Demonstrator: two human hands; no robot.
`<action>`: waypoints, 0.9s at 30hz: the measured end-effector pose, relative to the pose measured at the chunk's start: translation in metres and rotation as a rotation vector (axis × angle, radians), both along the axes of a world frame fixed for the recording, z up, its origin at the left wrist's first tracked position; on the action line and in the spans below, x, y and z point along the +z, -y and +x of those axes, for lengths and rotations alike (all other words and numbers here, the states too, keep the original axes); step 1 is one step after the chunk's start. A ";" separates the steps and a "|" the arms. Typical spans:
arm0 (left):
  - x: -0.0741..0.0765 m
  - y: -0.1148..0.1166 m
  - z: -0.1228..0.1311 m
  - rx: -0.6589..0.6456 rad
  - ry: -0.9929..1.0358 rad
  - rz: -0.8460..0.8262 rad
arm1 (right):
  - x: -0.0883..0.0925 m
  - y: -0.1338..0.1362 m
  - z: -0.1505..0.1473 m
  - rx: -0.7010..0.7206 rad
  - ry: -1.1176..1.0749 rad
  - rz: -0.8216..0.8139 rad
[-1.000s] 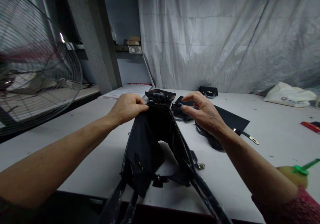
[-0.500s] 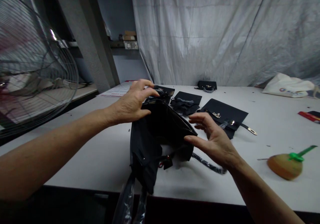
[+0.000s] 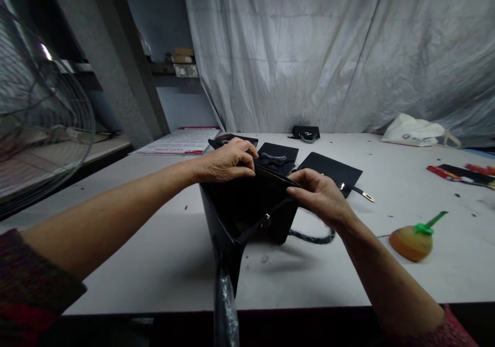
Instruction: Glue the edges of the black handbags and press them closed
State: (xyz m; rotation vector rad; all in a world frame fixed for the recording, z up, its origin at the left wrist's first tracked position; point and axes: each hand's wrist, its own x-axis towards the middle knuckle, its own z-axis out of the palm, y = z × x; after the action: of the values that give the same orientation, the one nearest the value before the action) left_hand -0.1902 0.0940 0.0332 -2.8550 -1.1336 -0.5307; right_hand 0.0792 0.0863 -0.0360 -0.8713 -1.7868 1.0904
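1. Black bag (image 3: 243,208) sits on white table (image 3: 154,264), nr the front edge, btwn the person's 2 hands; mouth open, interior dark.
2. L hand (image 3: 230,161) is at the bag's far rim, fingers curled w/ thumb close under them; can't tell if they clamp the rim or just rest on it.
3. R hand (image 3: 323,195) has the rim's R corner pinched btwn thumb & fingers.
4. Bag has 2 plastic-wrapped handles in view: near handle (image 3: 227,306) runs down past the table edge, side handle (image 3: 313,237) loops out R, below R hand.
5. Behind the bag: black flap piece (image 3: 330,170) just past R hand, gold-tipped strap (image 3: 361,193) sticking out R; another black piece (image 3: 280,153) to its L, partly hidden.
6. Far back, nr grey curtain (image 3: 294,53): small black bag (image 3: 307,132), w/ white cloth bag (image 3: 412,130) well to the R.
7. R side of table: orange-brown bottle (image 3: 410,243) w/ green spout, slightly blurred.
8. Back L: printed sheet (image 3: 178,142) flat on table; wire fan guard (image 3: 46,115) at far L.
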 end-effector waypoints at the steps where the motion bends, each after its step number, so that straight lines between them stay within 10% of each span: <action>1: 0.000 -0.001 0.000 0.020 0.019 -0.042 | 0.000 -0.003 0.001 -0.014 -0.002 0.006; 27: -0.003 -0.004 0.024 0.346 0.099 0.002 | 0.006 -0.041 -0.014 -0.237 0.145 0.141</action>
State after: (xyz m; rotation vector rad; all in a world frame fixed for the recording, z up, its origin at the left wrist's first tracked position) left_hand -0.1667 0.0979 0.0298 -2.5677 -1.5955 -0.6519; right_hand 0.0650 0.1271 -0.0302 -1.0660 -1.7996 0.7573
